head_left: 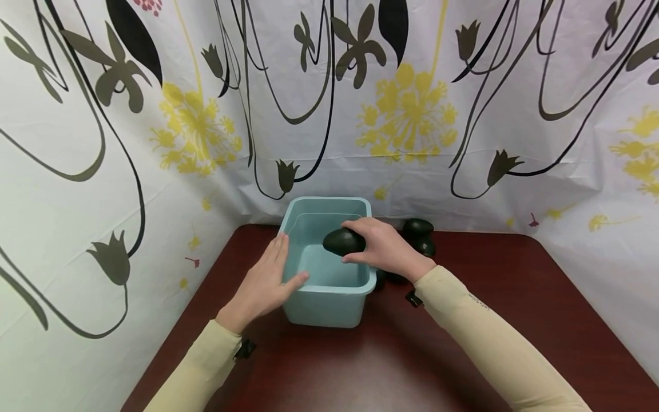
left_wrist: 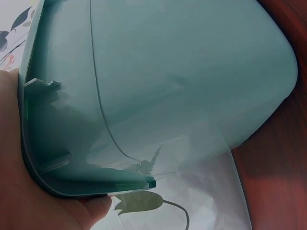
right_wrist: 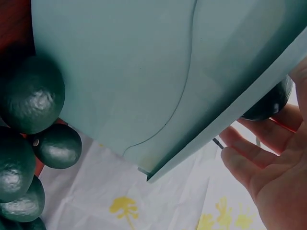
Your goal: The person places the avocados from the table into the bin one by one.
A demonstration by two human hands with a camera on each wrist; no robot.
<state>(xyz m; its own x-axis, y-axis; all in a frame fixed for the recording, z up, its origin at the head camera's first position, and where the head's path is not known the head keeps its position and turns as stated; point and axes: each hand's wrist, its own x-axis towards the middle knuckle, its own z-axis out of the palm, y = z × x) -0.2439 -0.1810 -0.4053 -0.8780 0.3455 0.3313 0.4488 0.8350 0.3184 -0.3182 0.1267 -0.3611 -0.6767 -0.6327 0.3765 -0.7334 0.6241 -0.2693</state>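
A light blue plastic bin (head_left: 324, 309) stands on the table; the part of its inside that shows holds nothing. Over its opening, my right hand (head_left: 386, 246) grips a dark green avocado (head_left: 344, 242) between thumb and fingers. The right wrist view shows that hand (right_wrist: 273, 172) beyond the bin's rim, its avocado (right_wrist: 271, 100) partly hidden by the rim. My left hand (head_left: 262, 286) rests on the bin's left rim, fingers extended and thumb over the near corner. In the left wrist view the hand (left_wrist: 43, 191) lies along the rim of the bin (left_wrist: 192, 72).
Several more avocados (head_left: 418, 227) lie on the dark red table (head_left: 494, 286) against the bin's right side, partly hidden by my right hand and forearm. In the right wrist view they sit close together (right_wrist: 32, 96). A patterned white cloth (head_left: 309, 137) hangs behind and beside the table.
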